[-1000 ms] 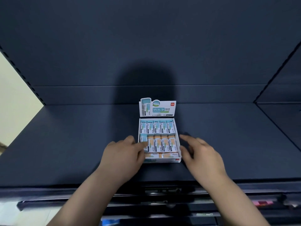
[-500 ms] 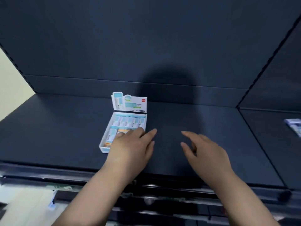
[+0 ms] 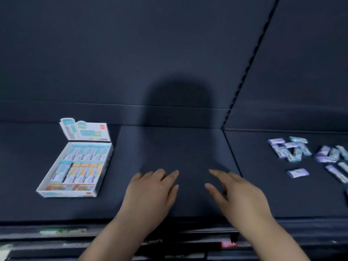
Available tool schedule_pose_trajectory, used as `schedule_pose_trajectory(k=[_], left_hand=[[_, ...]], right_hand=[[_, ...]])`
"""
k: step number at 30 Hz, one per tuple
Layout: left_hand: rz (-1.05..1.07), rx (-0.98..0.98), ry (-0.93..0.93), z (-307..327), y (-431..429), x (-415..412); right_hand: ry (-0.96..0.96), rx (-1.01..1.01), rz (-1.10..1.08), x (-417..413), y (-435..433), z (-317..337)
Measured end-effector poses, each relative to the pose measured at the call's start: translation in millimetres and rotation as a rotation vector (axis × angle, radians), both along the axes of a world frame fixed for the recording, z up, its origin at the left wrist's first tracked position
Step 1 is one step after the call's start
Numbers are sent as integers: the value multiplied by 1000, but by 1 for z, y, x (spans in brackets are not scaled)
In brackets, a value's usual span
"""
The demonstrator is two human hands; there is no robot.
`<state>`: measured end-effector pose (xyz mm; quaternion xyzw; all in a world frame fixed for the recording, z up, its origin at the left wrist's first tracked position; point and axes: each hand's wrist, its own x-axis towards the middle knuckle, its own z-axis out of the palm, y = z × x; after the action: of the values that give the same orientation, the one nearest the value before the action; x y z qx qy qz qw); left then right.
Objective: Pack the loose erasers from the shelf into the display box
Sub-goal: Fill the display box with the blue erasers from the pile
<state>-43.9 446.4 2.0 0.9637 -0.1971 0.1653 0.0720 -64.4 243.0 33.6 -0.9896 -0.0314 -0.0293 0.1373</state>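
Loose erasers (image 3: pixel 291 149) lie in a messy pile far to the right on the dark shelf (image 3: pixel 188 147). Our display box (image 3: pixel 67 194) sits far left (rows of erasers already inside). Our left hand (image 3: pixel 150 191) and right hand (image 3: pixel 243 196) hover between them, fingers spread, holding nothing. Next, we think, we reach right and pick one up.

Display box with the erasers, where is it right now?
In the head view the display box sits at the left of the dark shelf, left of the left hand, untouched; the loose erasers lie far off on the right.
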Motion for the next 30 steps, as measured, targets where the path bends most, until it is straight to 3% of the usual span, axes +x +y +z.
schedule_pose_trajectory(k=[12, 24, 30], left_hand=[[-237, -30, 14, 13, -121, 12], [-164, -55, 1, -4, -311, -11], [-73, 11, -17, 0, -346, 1]], right_hand=[[-74, 19, -308, -39, -108, 0], [-41, -25, -251, -54, -301, -2], [29, -3, -173, -40, -341, -6]])
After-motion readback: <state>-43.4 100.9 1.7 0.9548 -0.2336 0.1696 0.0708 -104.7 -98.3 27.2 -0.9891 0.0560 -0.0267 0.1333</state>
